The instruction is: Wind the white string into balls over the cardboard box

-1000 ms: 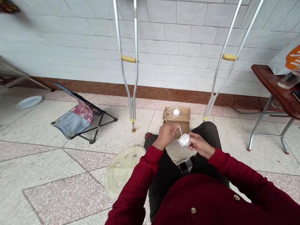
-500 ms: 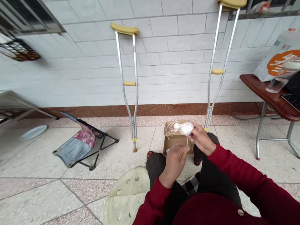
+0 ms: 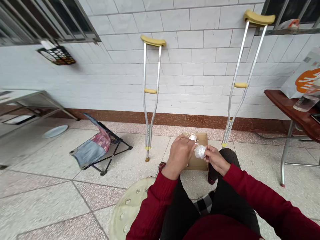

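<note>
Biggest hazard first: the right crutch (image 3: 242, 85) and the left crutch (image 3: 150, 91) both stand against the tiled wall (image 3: 180, 81) ahead of you. The right one comes down close to your right knee (image 3: 229, 157); swing that knee outward and you could topple it.

Next, the cardboard box (image 3: 198, 163) sits opened out on the floor (image 3: 50, 200), between your feet. Your left shoe (image 3: 162, 166) is near its side, so a careless shuffle could shove the box and pull at whatever lies in it.

Now your hands. Your right hand (image 3: 216, 160) has its grip on the white ball of string (image 3: 200, 152), pinching it by its right side, in the air above the box. Only the fingertips seem to carry it, so a sharp tug could roll it free, and squeezing harder could crush the windings. Your left hand (image 3: 181, 154) is just to the ball's left, fingers bent; I cannot tell whether its grip has a strand, because the hand hides it. A slack strand there would probably let the turns loosen.

Smallest, a second white ball (image 3: 193, 137) lies in the box's far part among loose loops (image 3: 187, 135). Those could snag or knot if disturbed; whether they join your ball is unclear.
</note>
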Motion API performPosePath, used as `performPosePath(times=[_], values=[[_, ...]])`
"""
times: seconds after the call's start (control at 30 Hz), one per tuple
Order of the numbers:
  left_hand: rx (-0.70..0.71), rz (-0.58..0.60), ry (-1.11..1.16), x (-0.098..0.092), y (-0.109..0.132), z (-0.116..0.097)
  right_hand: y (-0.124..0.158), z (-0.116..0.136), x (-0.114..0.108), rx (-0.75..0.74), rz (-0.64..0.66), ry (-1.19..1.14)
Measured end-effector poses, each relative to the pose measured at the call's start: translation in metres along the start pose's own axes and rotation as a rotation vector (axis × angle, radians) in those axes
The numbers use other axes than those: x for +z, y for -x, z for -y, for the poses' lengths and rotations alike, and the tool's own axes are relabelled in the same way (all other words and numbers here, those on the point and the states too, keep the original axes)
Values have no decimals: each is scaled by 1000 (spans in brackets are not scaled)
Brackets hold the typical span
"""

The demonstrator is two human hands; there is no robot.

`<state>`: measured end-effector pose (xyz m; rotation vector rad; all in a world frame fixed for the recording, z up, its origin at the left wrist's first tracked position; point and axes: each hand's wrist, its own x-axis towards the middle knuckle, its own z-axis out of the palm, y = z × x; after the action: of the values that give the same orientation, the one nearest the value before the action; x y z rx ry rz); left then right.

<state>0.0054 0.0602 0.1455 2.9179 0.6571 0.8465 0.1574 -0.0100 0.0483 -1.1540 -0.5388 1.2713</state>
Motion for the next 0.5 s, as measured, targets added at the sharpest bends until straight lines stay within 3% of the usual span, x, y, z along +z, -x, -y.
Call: performPosePath(times=[0.1,0.2,0.37,0.5], values=[[60,22,71,12,13,-27,-16,17,4,-131,-71,-82],[-34,44,199,34,35,-37,-15,42,11,-227,-8,-153],[-225,73,400,61,55,-14,20,62,16,-222,169,-120],[-269,28,392,62,43,14,50,39,13,-53,269,19]])
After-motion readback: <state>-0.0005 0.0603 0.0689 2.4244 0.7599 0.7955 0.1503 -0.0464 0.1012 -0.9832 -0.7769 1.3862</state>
